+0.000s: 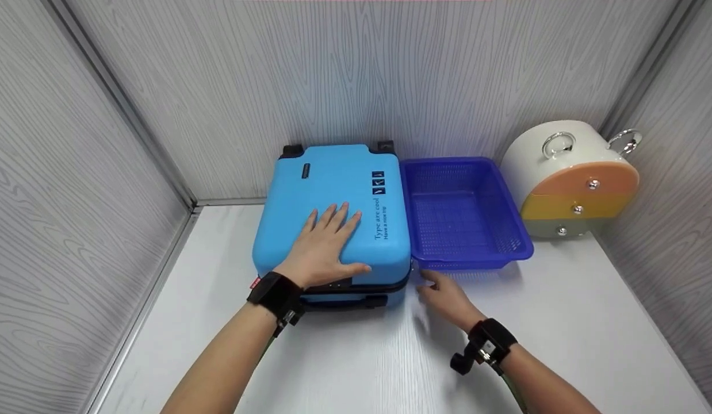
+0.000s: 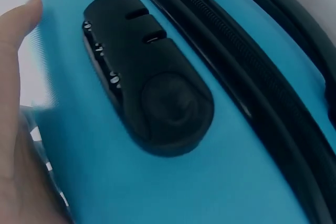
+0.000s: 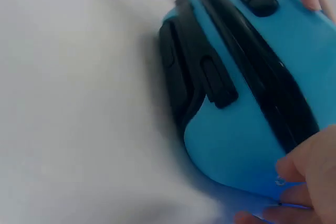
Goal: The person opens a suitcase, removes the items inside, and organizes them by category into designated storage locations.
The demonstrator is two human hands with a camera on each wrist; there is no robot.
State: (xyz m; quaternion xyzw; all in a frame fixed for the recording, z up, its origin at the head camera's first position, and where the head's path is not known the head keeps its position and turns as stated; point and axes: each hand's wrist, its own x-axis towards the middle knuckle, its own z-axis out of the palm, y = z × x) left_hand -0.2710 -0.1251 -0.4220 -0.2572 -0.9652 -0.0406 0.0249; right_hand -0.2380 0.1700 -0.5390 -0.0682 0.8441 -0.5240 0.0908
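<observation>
A light-blue hard-shell suitcase (image 1: 344, 190) lies flat, its black zipper (image 3: 262, 77) and carrying handle (image 1: 344, 302) facing me. My left hand (image 1: 324, 250) rests palm down with spread fingers on the near part of its upper shell. Beneath that wrist, a black combination lock (image 2: 152, 77) sits on the shell beside the zipper. My right hand (image 1: 448, 299) is at the suitcase's near right corner, thumb and fingers apart and slightly bent. Close by the thumb is a small metal zipper pull (image 3: 280, 181), partly hidden by the fingers in the right wrist view.
Against the suitcase's right side stands a blue plastic basket (image 1: 520, 247). Farther right is a white rounded drawer box (image 1: 540, 144) with orange, yellow and grey-green drawers and ring handles. Panel walls (image 1: 356, 75) enclose the white table (image 1: 344, 368) at the back and both sides.
</observation>
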